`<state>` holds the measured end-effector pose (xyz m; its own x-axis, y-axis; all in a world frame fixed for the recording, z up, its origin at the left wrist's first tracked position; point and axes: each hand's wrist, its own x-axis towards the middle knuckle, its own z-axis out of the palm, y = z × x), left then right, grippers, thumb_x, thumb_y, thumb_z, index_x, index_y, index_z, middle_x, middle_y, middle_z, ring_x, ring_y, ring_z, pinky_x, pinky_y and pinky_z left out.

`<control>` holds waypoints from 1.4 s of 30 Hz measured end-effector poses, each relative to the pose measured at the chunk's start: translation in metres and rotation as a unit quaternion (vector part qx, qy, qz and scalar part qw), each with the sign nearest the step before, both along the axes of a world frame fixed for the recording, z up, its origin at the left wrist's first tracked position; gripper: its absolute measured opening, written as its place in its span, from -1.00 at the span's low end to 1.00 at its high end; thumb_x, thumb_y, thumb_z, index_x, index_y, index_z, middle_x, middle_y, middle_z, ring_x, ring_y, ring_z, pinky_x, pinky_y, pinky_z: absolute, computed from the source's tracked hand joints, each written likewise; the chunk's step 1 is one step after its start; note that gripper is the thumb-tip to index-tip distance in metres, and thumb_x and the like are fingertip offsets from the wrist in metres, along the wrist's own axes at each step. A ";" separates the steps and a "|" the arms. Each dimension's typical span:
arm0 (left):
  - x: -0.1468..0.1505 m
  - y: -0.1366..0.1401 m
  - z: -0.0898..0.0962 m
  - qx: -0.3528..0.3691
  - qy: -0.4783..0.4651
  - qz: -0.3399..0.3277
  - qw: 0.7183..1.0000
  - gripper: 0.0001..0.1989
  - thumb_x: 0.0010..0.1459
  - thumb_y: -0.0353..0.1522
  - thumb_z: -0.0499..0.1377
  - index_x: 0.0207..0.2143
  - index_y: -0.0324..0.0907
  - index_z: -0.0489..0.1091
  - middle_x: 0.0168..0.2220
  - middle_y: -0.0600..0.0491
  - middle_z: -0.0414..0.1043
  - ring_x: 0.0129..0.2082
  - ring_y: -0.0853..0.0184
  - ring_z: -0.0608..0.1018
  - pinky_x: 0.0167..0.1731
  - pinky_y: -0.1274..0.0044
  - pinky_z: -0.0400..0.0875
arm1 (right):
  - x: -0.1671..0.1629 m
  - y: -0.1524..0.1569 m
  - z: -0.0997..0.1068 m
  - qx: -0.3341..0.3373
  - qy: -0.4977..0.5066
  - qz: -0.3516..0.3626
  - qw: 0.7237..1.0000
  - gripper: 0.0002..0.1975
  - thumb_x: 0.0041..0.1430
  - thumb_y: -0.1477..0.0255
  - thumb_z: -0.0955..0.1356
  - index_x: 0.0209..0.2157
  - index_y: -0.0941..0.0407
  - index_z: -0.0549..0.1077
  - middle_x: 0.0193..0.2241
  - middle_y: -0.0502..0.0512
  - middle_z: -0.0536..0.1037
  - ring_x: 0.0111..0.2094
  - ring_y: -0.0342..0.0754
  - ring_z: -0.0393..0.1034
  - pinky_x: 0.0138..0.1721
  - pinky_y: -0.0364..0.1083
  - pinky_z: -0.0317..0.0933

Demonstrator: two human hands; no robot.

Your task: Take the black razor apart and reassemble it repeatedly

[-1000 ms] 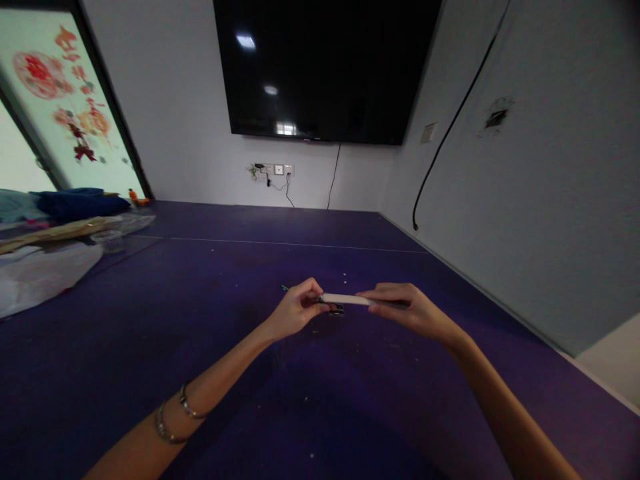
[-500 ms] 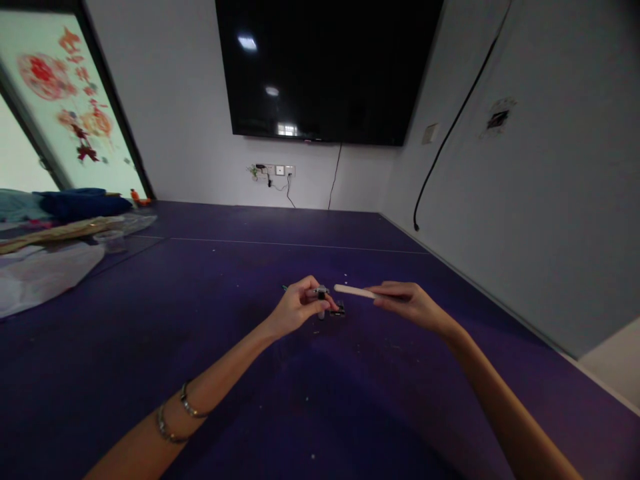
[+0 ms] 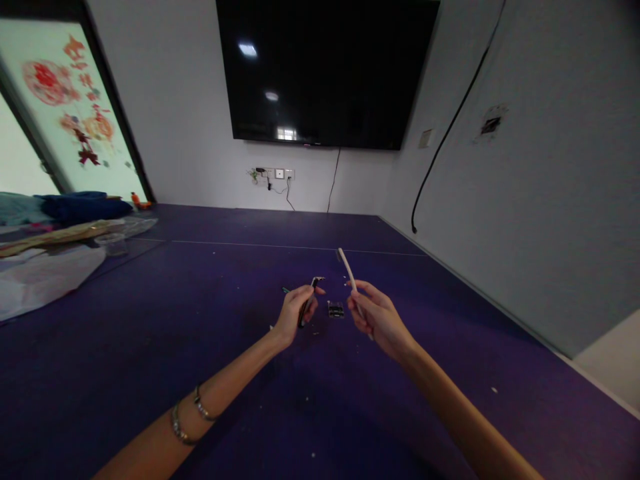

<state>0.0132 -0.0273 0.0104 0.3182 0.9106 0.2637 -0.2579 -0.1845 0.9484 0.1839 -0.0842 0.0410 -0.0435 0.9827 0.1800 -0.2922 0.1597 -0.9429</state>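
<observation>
My left hand (image 3: 293, 315) is closed on a small dark-handled tool (image 3: 303, 313) with a silvery bent head at its top; its exact kind I cannot make out. My right hand (image 3: 379, 316) grips a pale, slim stick (image 3: 347, 268), tilted with its far end pointing up and slightly left; its lower end shows beneath the fingers. The stick and the tool are apart. Between the hands, a small dark-and-clear piece (image 3: 335, 310) lies on the purple surface (image 3: 280, 413). A thin teal-tipped item (image 3: 285, 289) lies beyond my left hand, partly hidden.
White flecks lie scattered about the surface. At left are a white plastic bag (image 3: 50, 280), a clear cup (image 3: 113, 244) and folded blue cloth (image 3: 83, 208). A television (image 3: 325, 73) hangs on the wall ahead; a black cable (image 3: 445, 140) dangles at right.
My right hand has moved left and turned the stick from nearly level to steeply raised. In my left hand the tool has tilted, and the small piece on the surface shows more fully.
</observation>
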 end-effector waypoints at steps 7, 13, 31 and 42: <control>0.005 0.001 0.003 0.000 -0.018 0.031 0.999 -0.70 0.06 -0.15 0.11 -0.37 -0.23 0.37 -0.58 0.16 0.21 -0.62 0.51 0.25 -0.59 0.63 0.10 | -0.015 -0.005 -0.006 -0.165 0.171 0.078 0.968 -0.75 0.10 0.29 0.31 -0.27 0.18 0.36 -0.71 -0.17 0.16 -0.75 -0.33 -0.12 -0.76 -0.29 -0.29; 0.007 -0.001 0.006 0.031 0.012 0.034 0.999 -0.71 0.06 -0.14 0.11 -0.37 -0.21 0.34 -0.59 0.17 0.19 -0.61 0.50 0.23 -0.57 0.63 0.10 | -0.028 -0.024 -0.003 -0.217 0.226 0.153 0.937 -0.82 0.09 0.33 0.33 -0.38 0.17 0.33 -0.73 -0.20 0.07 -0.74 -0.34 -0.22 -0.75 -0.31 -0.36; 0.005 0.000 0.008 0.063 0.018 0.040 0.997 -0.69 0.05 -0.12 0.12 -0.38 -0.21 0.33 -0.58 0.18 0.16 -0.60 0.49 0.21 -0.57 0.62 0.08 | -0.043 -0.050 -0.010 -0.245 0.281 0.203 0.905 -0.78 0.06 0.28 0.34 -0.42 0.13 0.30 -0.75 -0.22 0.01 -0.74 -0.33 -0.28 -0.74 -0.31 -0.36; 0.004 -0.002 0.008 0.059 -0.003 0.032 0.998 -0.72 0.03 -0.15 0.15 -0.41 -0.20 0.32 -0.59 0.18 0.14 -0.59 0.48 0.20 -0.56 0.62 0.08 | -0.055 -0.058 -0.014 -0.246 0.278 0.204 0.906 -0.74 0.05 0.22 0.35 -0.43 0.13 0.28 -0.75 -0.23 -0.01 -0.74 -0.33 -0.29 -0.72 -0.28 -0.38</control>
